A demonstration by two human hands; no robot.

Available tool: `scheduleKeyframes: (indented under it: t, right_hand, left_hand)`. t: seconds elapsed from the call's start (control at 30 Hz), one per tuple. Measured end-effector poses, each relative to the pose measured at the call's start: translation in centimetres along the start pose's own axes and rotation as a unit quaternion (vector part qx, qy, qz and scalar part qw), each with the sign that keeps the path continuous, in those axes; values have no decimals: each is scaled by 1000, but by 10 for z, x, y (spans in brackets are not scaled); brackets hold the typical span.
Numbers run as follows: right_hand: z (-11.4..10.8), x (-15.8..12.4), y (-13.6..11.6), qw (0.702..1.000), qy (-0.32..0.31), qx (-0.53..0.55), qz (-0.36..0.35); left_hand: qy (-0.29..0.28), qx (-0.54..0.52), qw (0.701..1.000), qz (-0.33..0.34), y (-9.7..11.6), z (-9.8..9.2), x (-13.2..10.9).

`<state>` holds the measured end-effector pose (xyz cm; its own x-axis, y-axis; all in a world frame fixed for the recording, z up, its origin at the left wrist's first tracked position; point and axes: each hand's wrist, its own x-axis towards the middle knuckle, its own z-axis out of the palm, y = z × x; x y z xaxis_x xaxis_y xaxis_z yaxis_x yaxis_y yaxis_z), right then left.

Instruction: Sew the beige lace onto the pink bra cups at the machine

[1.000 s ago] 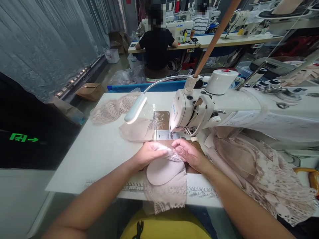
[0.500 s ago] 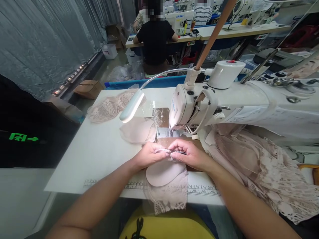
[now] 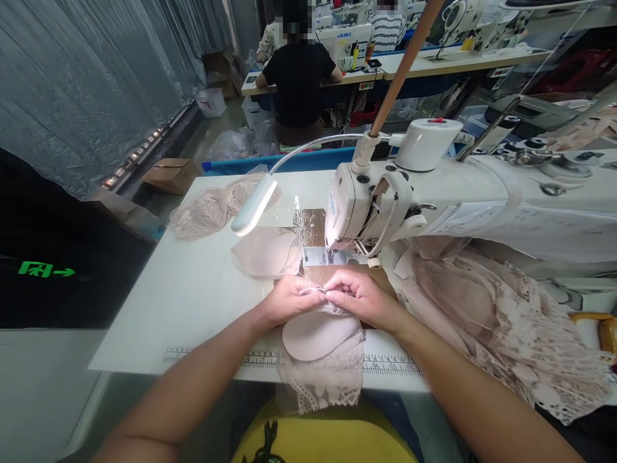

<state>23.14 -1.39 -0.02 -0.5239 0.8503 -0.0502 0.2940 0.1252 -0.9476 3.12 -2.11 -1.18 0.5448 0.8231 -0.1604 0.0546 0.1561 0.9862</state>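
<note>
My left hand (image 3: 289, 299) is closed, pinching the upper edge of a pale pink bra cup (image 3: 318, 335) with lace attached. From the other side my right hand (image 3: 359, 296) grips the same edge, its fingertips meeting the left ones. The cup's smooth rounded pad faces up, and its lace trim (image 3: 328, 386) hangs over the table's front edge. Just beyond the hands is the sewing machine's needle plate (image 3: 315, 256), below the white machine head (image 3: 349, 202). Another sheer pink cup piece (image 3: 267, 252) lies left of the plate. My fingers hide the pinched edge.
A lamp (image 3: 254, 204) on a bendable neck hangs over the white table (image 3: 193, 289). Lace cups (image 3: 202, 213) lie at the back left. A heap of pink lace fabric (image 3: 496, 315) fills the right side. Ahead, a person in black (image 3: 301, 80) sits at another machine.
My right fingers have shifted slightly left, closer to the left ones. A slim dark thing seen under the right fingers earlier is now hidden. The view has turned slightly.
</note>
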Motion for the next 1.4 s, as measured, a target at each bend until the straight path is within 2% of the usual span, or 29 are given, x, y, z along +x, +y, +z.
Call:
scheduleKeyframes:
  t: [0.23,0.43,0.6,0.7,0.83,1.07,1.2,1.4]
  right_hand:
    - [1,0,1,1000,9,-11,-16]
    - [-3,0,13,989,35,132,59]
    - [-11,-3,13,980,-25,178,80]
    - [-11,-3,9,983,-53,155,81]
    - [-7,-1,6,993,-37,94,61]
    - [-3,-1,6,994,-35,103,11]
    - [-6,-2,12,995,-37,90,18]
    - [-11,-2,15,999,-3,47,-2]
  left_hand:
    - [-9,-8,1000,-2,4,1,-2]
    - [1,-31,999,-28,5,-1,-4]
    - [19,-55,998,-35,4,-4,-5]
    - [30,-47,997,-49,5,-6,-6]
    - [39,-58,996,-57,10,-6,-5]
    - [14,-144,986,-77,9,-2,2]
    - [17,-109,991,-74,4,-3,2]
    - [47,-69,994,-66,4,-4,0]
